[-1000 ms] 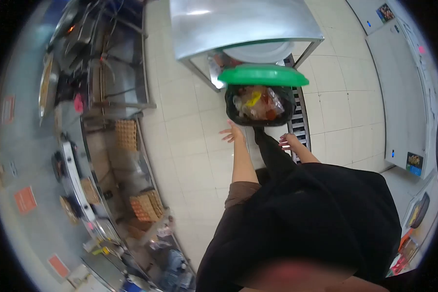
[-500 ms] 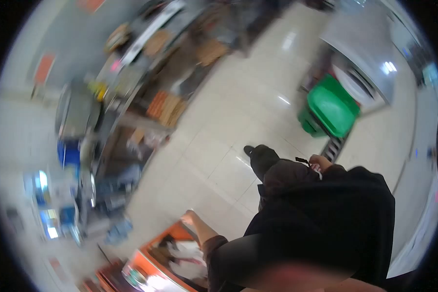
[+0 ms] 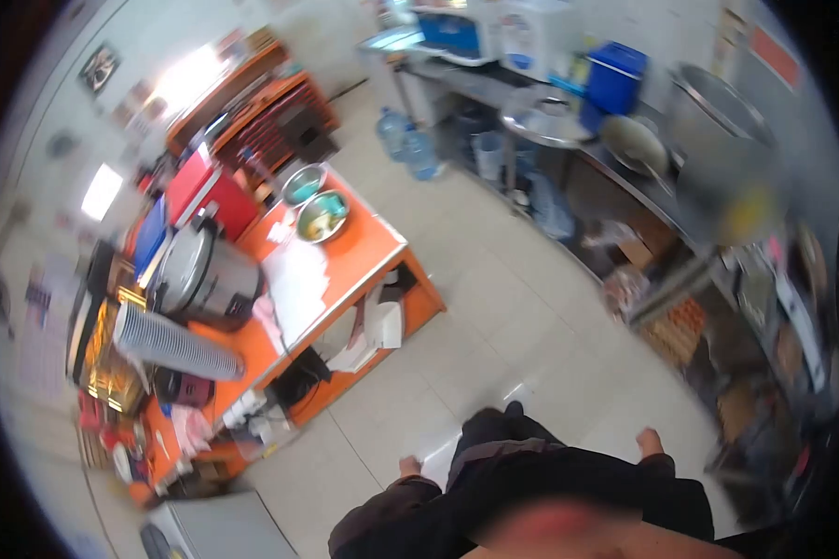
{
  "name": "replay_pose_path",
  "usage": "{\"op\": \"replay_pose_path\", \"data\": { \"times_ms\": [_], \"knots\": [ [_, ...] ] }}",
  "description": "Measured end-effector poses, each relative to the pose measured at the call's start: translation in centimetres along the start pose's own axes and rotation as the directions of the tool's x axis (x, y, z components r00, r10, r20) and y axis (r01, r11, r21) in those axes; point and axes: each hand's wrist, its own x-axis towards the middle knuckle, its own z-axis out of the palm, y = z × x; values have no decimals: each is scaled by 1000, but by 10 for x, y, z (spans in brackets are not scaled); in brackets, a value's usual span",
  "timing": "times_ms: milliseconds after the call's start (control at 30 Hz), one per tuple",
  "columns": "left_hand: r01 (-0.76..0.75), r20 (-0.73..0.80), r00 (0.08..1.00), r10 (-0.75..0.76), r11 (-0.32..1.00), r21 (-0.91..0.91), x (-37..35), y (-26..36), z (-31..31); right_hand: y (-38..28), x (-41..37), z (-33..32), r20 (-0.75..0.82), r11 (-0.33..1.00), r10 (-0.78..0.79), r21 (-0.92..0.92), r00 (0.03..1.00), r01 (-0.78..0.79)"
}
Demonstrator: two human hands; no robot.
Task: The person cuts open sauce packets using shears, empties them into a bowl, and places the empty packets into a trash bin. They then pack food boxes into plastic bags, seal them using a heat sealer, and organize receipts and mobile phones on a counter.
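My left hand (image 3: pixel 410 465) hangs low beside my left leg, with the floor under it. It is small in the head view and its fingers are mostly hidden. On the other side, my right hand (image 3: pixel 650 442) is held out from my body with its fingers curled in; what they may hold is hidden. Nearest to my left hand is an orange table (image 3: pixel 368 238) with a shelf below. On it stand a large rice cooker (image 3: pixel 210 279), a stack of cups (image 3: pixel 179 343) and a metal bowl (image 3: pixel 323 217).
A tiled floor (image 3: pixel 494 307) runs ahead between the table and a metal counter (image 3: pixel 573 140) on the right. Water bottles (image 3: pixel 420 154) stand on the floor at the far end. A tall pot (image 3: pixel 718 112) and a blue bin (image 3: pixel 615 74) are on the counter. A grey box-like top (image 3: pixel 224 526) is at lower left.
My view has swung left, from the green bin and metal table to the orange table. The dark strap-like thing at my right hand no longer shows. Both hands have shifted with my body.
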Motion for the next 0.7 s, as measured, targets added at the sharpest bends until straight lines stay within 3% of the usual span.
{"op": "replay_pose_path", "data": {
  "times_ms": [33,67,100,133,167,267,333,367,400,433,467,500,567,600,667,700],
  "knots": [
    [-78,193,978,80,997,-15,-28,-9,-5,-44,89,-15,-92,996,-89,-15,992,88],
    [-84,139,979,147,921,-381,-54,-5,5,-104,157,-51,-223,970,-237,-5,946,242],
    [-95,85,974,212,714,-694,-64,-11,6,-190,149,-138,-425,881,-217,302,879,364],
    [304,440,886,-144,898,-318,-61,-5,6,-271,164,-200,-264,757,-238,552,934,349],
    [381,495,844,-209,882,-277,-48,3,14,-341,179,-250,-90,598,-291,760,952,255],
    [372,535,811,-235,914,-162,26,29,-11,-540,193,-352,-173,477,-568,727,805,493],
    [241,487,858,-163,965,-100,95,59,-46,-642,188,-398,-92,503,-716,621,692,602],
    [117,272,962,-36,950,-290,136,76,-74,-682,188,-409,-52,509,-766,559,640,655],
    [-44,19,998,58,899,-435,180,97,-98,-721,192,-418,-7,508,-810,493,587,706],
    [-169,-274,951,-143,501,-849,209,125,-114,-751,183,-426,60,538,-808,484,587,690],
    [-38,-43,999,6,595,-803,311,157,-136,-767,177,-437,142,581,-793,468,593,666],
    [21,143,981,135,652,-758,391,197,-171,-762,188,-438,195,619,-774,437,603,653],
    [34,197,944,264,517,-855,489,277,-289,-789,226,-431,184,516,-856,251,483,819],
    [-244,-95,948,304,502,-830,516,313,-346,-786,254,-424,233,562,-827,320,512,762],
    [-291,-185,927,327,313,-904,537,359,-482,-774,263,-438,52,446,-895,137,443,885],
    [-300,-245,931,270,189,-935,541,373,-533,-780,265,-453,-50,319,-941,204,335,926]
  ]
}}
